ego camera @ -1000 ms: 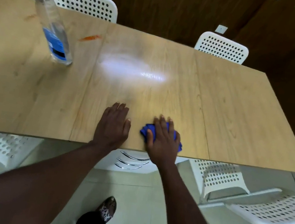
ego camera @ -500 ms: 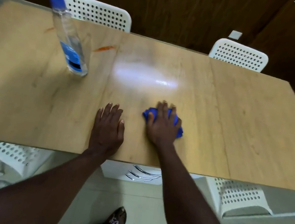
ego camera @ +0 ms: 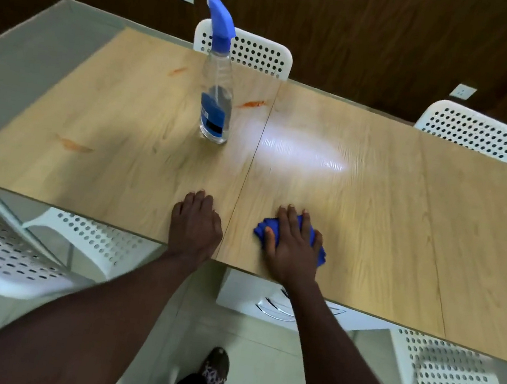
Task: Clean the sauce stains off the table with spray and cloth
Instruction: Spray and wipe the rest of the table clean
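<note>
At frame left, orange sauce stains (ego camera: 74,144) are seen unwiped beside the spray bottle (ego camera: 216,98). Lower centre: left hand (ego camera: 195,222) laid flat, empty; right hand (ego camera: 295,246) spread flat, pressing the blue cloth (ego camera: 260,231). Firm overlapping strokes toward the stains are advised.

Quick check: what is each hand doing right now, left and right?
Left hand: open, flat on the light wooden table.
Right hand: open, pressing the crumpled blue cloth onto the table.
</note>
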